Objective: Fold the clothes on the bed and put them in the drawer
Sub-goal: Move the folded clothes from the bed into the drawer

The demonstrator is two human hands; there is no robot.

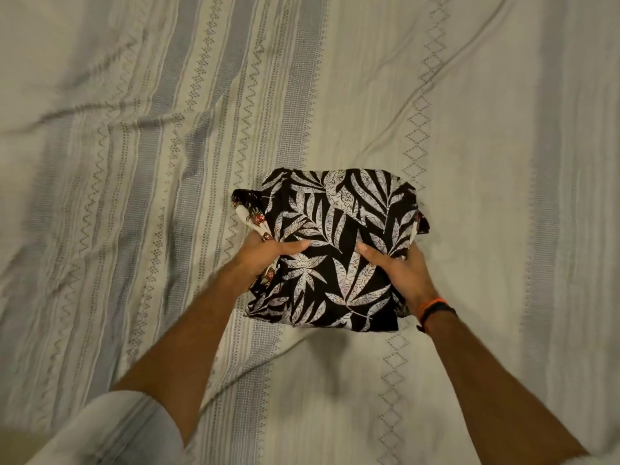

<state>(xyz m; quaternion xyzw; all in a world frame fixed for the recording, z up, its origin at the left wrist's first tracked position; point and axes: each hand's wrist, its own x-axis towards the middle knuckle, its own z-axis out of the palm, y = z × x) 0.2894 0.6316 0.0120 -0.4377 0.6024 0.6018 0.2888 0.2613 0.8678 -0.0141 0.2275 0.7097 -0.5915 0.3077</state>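
Note:
A folded black garment with a white leaf print (339, 236) is held over the middle of the bed. A second piece of cloth with a red and white pattern (250, 213) sticks out at its left edge. My left hand (268, 255) grips the bundle's left side, thumb across the top and fingers underneath. My right hand (397, 270) grips the right side the same way. An orange and black band (432, 308) sits on my right wrist. The bundle casts a shadow on the sheet below it. No drawer is in view.
The bed is covered by a cream sheet (469, 129) with grey stripes and zigzag patterns, wrinkled in several places. It fills almost the whole view. A white sleeve (110, 431) shows on my left arm at the bottom left.

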